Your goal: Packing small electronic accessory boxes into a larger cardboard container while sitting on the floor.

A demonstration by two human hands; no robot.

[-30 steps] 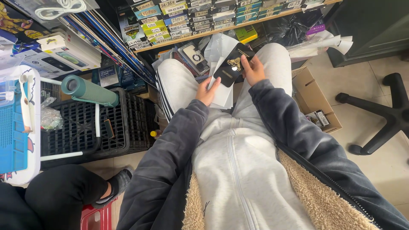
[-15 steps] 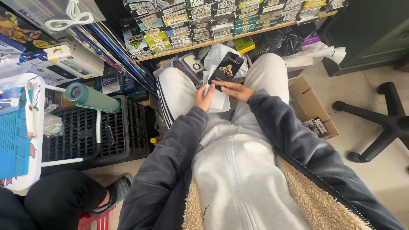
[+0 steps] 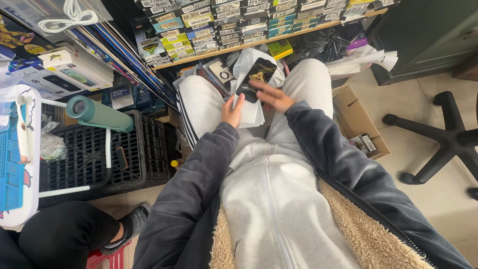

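I sit with light grey trousers and a dark jacket, hands over my lap. My left hand (image 3: 232, 112) grips the lower edge of a black phone case (image 3: 255, 79) with a gold emblem, held tilted above a stack of white plastic sleeves (image 3: 251, 112) on my lap. My right hand (image 3: 272, 96) rests with fingers spread against the case's right side. Behind the case lies another packaged case (image 3: 219, 72) with a round ring mark.
A wooden shelf (image 3: 264, 41) of stacked small boxes runs across the top. A black crate (image 3: 94, 162) with a green cylinder (image 3: 99, 114) stands left. An open cardboard box (image 3: 359, 124) and an office chair base (image 3: 443, 142) are right. Another person's leg (image 3: 69, 236) is bottom left.
Both hands drew closer together on the black case, the right hand sliding down from its top to its side. The camera tilted slightly.
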